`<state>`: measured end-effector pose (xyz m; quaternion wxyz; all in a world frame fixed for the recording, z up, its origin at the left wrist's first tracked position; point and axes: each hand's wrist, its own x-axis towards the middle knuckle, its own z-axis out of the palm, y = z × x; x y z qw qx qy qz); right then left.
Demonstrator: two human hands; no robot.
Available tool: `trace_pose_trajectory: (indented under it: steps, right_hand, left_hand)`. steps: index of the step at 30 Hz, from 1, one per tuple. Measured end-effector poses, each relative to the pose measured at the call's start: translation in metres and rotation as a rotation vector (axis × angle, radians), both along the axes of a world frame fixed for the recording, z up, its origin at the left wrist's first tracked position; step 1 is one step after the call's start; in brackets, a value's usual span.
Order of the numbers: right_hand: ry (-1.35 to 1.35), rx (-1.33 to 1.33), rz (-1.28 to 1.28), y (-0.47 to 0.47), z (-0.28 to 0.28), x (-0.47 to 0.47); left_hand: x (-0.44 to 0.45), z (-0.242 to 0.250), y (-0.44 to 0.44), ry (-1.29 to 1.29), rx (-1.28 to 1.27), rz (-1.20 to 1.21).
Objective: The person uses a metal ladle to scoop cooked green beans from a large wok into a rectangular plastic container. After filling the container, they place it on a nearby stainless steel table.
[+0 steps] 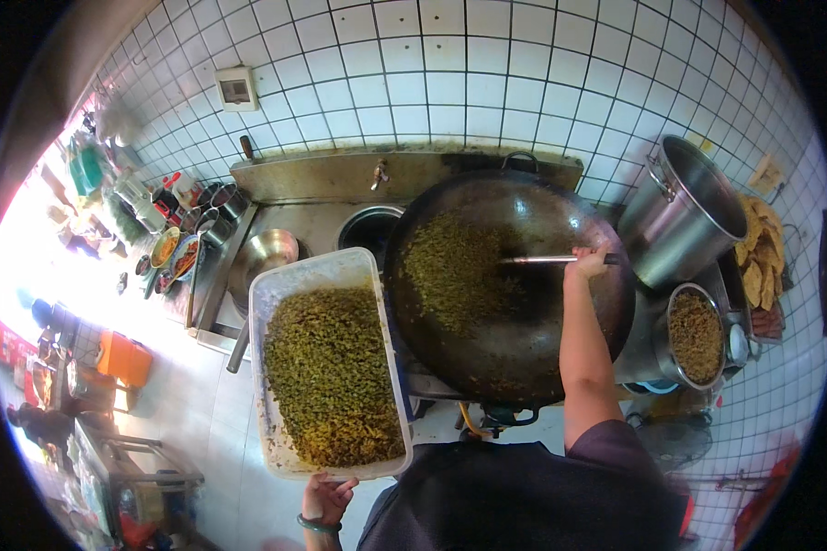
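My left hand (327, 497), with a green bangle at the wrist, holds the near rim of a translucent plastic tub (273, 451). Chopped green food (331, 351) fills much of the tub, turning yellower at the near end. The tub's right side overlaps the left rim of a large dark wok (551, 206). My right hand (588, 263) is closed around the handle of a metal cooking utensil (541, 260) that reaches left across the wok. The utensil's head is hidden or blends into more chopped green food (448, 275) on the wok's left side.
At right stand a tall steel stockpot (668, 206) and a steel bowl of brown crumbly food (695, 334). A metal pan (265, 255) sits left of the wok, below a wall tap (380, 175). Farther left are small dishes (185, 256) and an orange container (125, 358).
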<state>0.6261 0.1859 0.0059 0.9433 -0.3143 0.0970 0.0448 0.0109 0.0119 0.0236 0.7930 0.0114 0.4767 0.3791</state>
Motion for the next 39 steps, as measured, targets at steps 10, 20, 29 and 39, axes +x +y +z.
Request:
trace_pose_trajectory:
  steps: [10, 20, 29, 39]
  right_hand:
    - [-0.1, 0.197, 0.165, -0.049, 0.099, -0.036]
    - [-0.802, 0.453, 0.654, -0.029, 0.215, -0.249]
    - [-0.924, 0.458, 0.744, -0.054, 0.218, -0.216]
    - [-0.553, -0.588, -0.003, -0.08, 0.119, -0.028]
  left_hand:
    - [-0.003, 0.002, -0.001, -0.026, 0.034, -0.012]
    - [-0.011, -0.01, -0.005, -0.081, 0.071, -0.01]
    - [-0.009, -0.002, -0.005, -0.109, 0.099, -0.023]
    - [-0.002, 0.009, -0.002, -0.052, 0.077, -0.015]
